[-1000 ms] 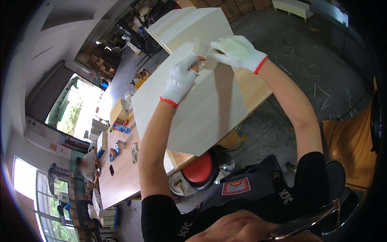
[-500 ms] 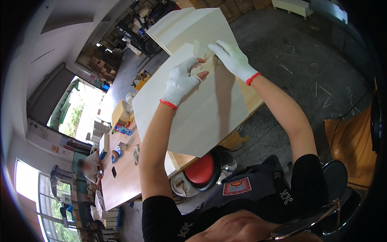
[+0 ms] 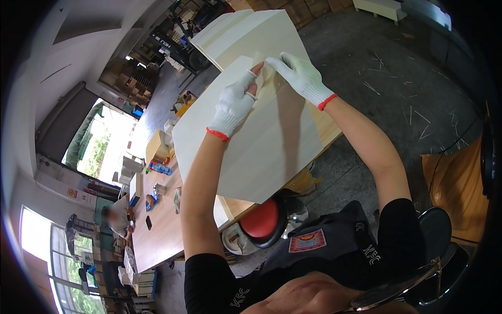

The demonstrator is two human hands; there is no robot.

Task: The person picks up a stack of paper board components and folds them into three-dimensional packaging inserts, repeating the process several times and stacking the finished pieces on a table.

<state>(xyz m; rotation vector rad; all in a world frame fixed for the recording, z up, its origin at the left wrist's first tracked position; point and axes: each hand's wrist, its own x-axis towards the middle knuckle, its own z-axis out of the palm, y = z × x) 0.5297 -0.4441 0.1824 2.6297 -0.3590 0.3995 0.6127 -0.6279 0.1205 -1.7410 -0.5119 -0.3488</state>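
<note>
A large pale board (image 3: 246,162) lies across the table beneath both hands. I wear white knit gloves with red cuffs; the left one leaves a thumb and a finger bare at the tips. Between the hands a thin, pale yellowish strip (image 3: 269,78) rises over the board, its material unclear. My left hand (image 3: 235,102) has its bare fingertips at the strip's left edge. Against the strip's right edge, my right hand (image 3: 299,78) has closed fingers, partly hidden by the glove's back. The fingertips of both hands almost meet at the strip's top.
More pale boards (image 3: 251,34) lie beyond the hands. On the wooden table (image 3: 162,230) at left are a phone (image 3: 148,223), a bottle (image 3: 160,168) and a metal cup (image 3: 159,190). A red stool (image 3: 260,220) stands below the board's near edge. Another person (image 3: 117,217) sits at far left.
My left hand's bare fingers have moved up and slightly left, toward the strip's top. The right fingertips have shifted slightly left, and the strip has changed shape between the hands.
</note>
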